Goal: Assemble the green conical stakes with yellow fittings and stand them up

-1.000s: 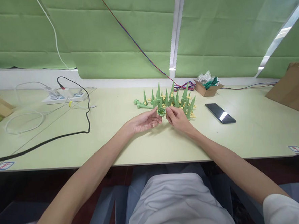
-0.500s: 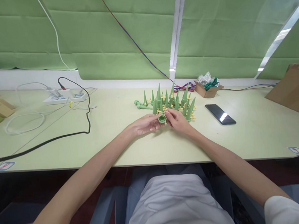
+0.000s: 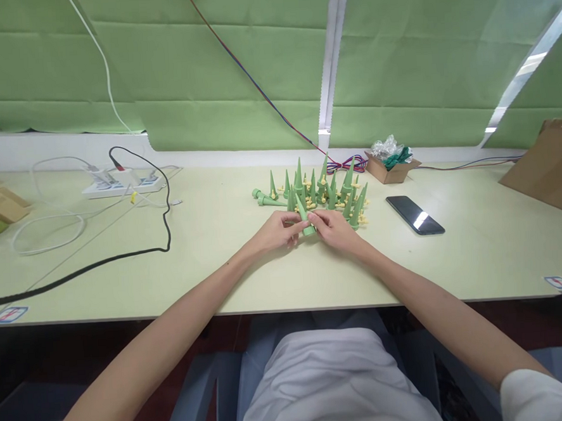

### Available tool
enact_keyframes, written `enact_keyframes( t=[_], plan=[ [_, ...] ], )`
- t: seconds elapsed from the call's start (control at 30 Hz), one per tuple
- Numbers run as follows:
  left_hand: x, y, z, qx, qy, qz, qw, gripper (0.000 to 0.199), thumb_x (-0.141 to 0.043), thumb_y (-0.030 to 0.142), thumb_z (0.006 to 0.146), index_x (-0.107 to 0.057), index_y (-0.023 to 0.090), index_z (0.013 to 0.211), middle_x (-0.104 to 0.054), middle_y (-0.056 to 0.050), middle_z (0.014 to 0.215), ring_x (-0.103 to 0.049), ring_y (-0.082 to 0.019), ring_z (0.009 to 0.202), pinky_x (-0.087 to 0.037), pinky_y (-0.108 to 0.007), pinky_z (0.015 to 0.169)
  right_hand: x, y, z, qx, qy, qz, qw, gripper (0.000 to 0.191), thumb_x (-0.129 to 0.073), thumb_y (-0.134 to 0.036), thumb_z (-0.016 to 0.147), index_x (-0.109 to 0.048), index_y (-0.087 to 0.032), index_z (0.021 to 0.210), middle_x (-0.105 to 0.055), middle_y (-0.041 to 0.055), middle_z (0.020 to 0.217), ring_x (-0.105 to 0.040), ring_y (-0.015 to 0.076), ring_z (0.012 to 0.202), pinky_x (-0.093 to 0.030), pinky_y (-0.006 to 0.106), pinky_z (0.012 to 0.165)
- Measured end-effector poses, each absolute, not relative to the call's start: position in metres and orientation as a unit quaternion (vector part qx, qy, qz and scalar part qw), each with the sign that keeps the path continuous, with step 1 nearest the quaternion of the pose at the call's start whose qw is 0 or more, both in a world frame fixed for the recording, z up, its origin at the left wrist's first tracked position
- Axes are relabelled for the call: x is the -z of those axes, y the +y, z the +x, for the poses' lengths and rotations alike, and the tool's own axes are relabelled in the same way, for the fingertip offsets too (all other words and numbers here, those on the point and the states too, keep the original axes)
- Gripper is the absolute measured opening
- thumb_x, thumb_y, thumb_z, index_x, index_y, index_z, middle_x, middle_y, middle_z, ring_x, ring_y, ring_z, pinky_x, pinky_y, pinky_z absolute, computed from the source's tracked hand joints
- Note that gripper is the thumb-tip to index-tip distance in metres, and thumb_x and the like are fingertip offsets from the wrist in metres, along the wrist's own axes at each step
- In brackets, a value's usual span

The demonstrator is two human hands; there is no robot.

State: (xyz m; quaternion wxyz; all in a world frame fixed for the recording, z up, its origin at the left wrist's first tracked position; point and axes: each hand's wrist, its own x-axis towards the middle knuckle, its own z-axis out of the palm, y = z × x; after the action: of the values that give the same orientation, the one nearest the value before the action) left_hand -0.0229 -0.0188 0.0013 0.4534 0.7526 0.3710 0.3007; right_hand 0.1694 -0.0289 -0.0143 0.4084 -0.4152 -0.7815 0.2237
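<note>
Between my hands a green cone (image 3: 303, 213) stands at a slight tilt, its pointed end up and its wide base near the table. The fingers of my left hand (image 3: 282, 230) close on the cone from the left. My right hand (image 3: 328, 227) pinches it from the right, low down near the base. Just behind is a cluster of upright green cones (image 3: 351, 200) with small yellow pieces around them. Two green cones (image 3: 271, 201) lie on their sides at the cluster's left.
A black phone (image 3: 414, 215) lies right of the cones, with a small cardboard box (image 3: 389, 169) behind it. On the left are a white power strip (image 3: 122, 182) and a black cable (image 3: 122, 259). A larger cardboard box (image 3: 547, 169) stands far right.
The cone in my hands has turned from showing its open round base to standing point up. My left hand has rotated from palm up to palm down.
</note>
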Motion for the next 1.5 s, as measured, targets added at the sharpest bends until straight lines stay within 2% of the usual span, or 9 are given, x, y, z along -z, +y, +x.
enact_keyframes(
  t=[0.17,0.3,0.47,0.77,1.03,1.23,1.5],
  plan=[
    [0.0006,-0.0199,-0.0220,-0.324,0.368,0.772,0.404,0.039,-0.065,0.053,0.085,-0.064,0.015,0.076,-0.054,0.001,0.053,-0.047,-0.010,0.046,-0.037,-0.025,0.048,0.0129,-0.0293,0.1691,-0.242,-0.774,-0.420,0.407,0.045,-0.037,-0.044,0.100,-0.036,-0.022,0.061,-0.039,-0.0027,0.051,-0.037,0.0144,0.055,-0.028,0.029,0.058],
    [-0.0019,-0.0236,-0.0203,-0.334,0.364,0.782,0.381,0.036,-0.064,0.048,0.085,-0.058,0.016,0.069,-0.049,0.003,0.053,-0.043,-0.009,0.046,-0.034,-0.024,0.048,0.0145,-0.0278,0.1691,-0.244,-0.772,-0.422,0.409,0.047,-0.036,-0.044,0.100,-0.032,-0.022,0.059,-0.038,-0.0024,0.050,-0.036,0.0143,0.054,-0.028,0.030,0.058],
    [-0.0042,-0.0245,-0.0181,-0.348,0.372,0.801,0.316,0.039,-0.062,0.044,0.086,-0.051,0.017,0.060,-0.047,0.002,0.058,-0.043,-0.010,0.053,-0.035,-0.024,0.052,0.0164,-0.0258,0.1688,-0.232,-0.771,-0.432,0.405,0.048,-0.035,-0.043,0.100,-0.031,-0.022,0.058,-0.038,-0.0023,0.050,-0.035,0.0137,0.053,-0.027,0.030,0.057],
    [0.0001,-0.0190,-0.0186,-0.353,0.364,0.834,0.219,0.039,-0.062,0.045,0.086,-0.054,0.016,0.060,-0.050,0.000,0.066,-0.044,-0.012,0.062,-0.036,-0.025,0.059,0.0166,-0.0247,0.1691,-0.234,-0.767,-0.444,0.399,0.048,-0.035,-0.042,0.099,-0.029,-0.022,0.056,-0.037,-0.0020,0.047,-0.036,0.0140,0.052,-0.028,0.030,0.055],
    [0.0043,-0.0166,-0.0187,-0.369,0.355,0.835,0.201,0.033,-0.066,0.045,0.085,-0.065,0.016,0.069,-0.061,-0.005,0.080,-0.051,-0.015,0.068,-0.038,-0.027,0.062,0.0146,-0.0265,0.1681,-0.273,-0.749,-0.456,0.396,0.052,-0.036,-0.044,0.100,-0.031,-0.023,0.052,-0.037,-0.0021,0.041,-0.036,0.0132,0.047,-0.032,0.028,0.052],
    [0.0055,-0.0183,-0.0185,-0.370,0.341,0.841,0.198,0.031,-0.065,0.045,0.085,-0.066,0.017,0.072,-0.062,-0.007,0.087,-0.052,-0.016,0.071,-0.039,-0.027,0.064,0.0125,-0.0290,0.1689,-0.332,-0.731,-0.453,0.387,0.055,-0.039,-0.048,0.099,-0.032,-0.023,0.050,-0.036,-0.0034,0.035,-0.033,0.0109,0.037,-0.031,0.027,0.044],
    [-0.0024,-0.0214,-0.0154,-0.358,0.348,0.836,0.227,0.029,-0.060,0.040,0.088,-0.059,0.017,0.069,-0.054,-0.002,0.073,-0.048,-0.014,0.066,-0.039,-0.025,0.060,0.0158,-0.0257,0.1670,-0.459,-0.658,-0.447,0.396,0.055,-0.044,-0.053,0.096,-0.033,-0.024,0.050,-0.036,-0.0051,0.032,-0.033,0.0090,0.026,-0.025,0.024,0.032]
  ],
)
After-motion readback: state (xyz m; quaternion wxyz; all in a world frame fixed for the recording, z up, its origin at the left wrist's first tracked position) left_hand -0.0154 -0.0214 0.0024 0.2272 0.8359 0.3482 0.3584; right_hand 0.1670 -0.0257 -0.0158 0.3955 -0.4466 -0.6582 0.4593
